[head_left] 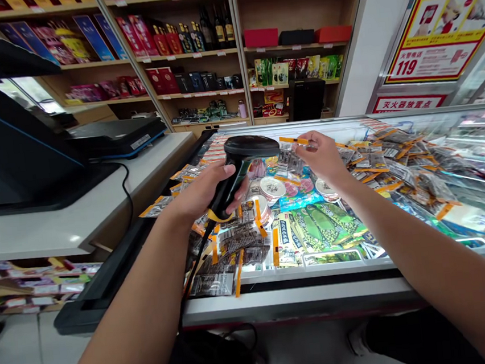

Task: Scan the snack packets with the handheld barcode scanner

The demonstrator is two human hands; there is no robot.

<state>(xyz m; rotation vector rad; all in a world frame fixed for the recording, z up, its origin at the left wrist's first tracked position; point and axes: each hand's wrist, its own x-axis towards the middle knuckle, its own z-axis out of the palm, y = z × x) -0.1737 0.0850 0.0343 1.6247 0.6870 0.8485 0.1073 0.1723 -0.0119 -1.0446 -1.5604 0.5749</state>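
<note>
My left hand (203,192) is wrapped round the grip of a black barcode scanner (246,150), whose head points to the right and whose cable hangs down toward the floor. My right hand (323,157) pinches a small clear packet with an orange strip (292,143), held just in front of the scanner head. Both hands hover over a glass-topped chest freezer (321,289). Several similar small packets (395,161) lie scattered on the glass.
Inside the freezer lie green wrapped ice creams (319,226) and round tubs (272,187). A white counter (98,201) at left carries a black till screen (3,153) and a flat black device (113,138). Wooden shelves (196,55) of boxes and bottles fill the back wall.
</note>
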